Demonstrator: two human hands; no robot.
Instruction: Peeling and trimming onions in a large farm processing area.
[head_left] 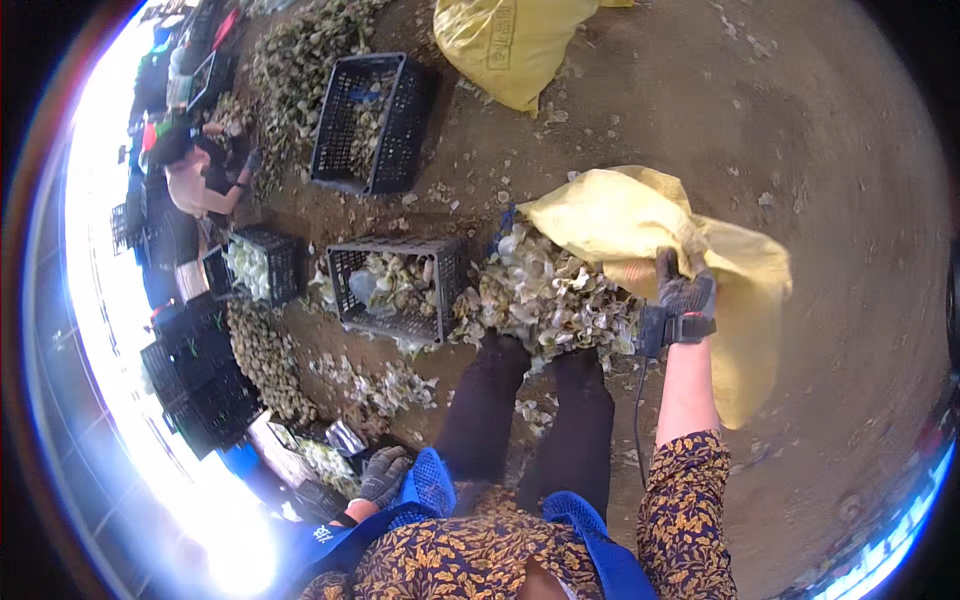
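Two yellow sacks (650, 215), right hand (685, 300) gripping nearer one

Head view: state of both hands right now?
Left hand: grey glove, down by the hip, holding nothing visible; open or closed cannot be told.
Right hand: closed on the crumpled yellow woven plastic sack.

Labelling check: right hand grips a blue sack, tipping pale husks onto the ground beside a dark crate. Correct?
Not quite: the sack is yellow, not blue. The head view shows the gloved right hand gripping it, pale husks spilling onto the ground beside the dark crate.
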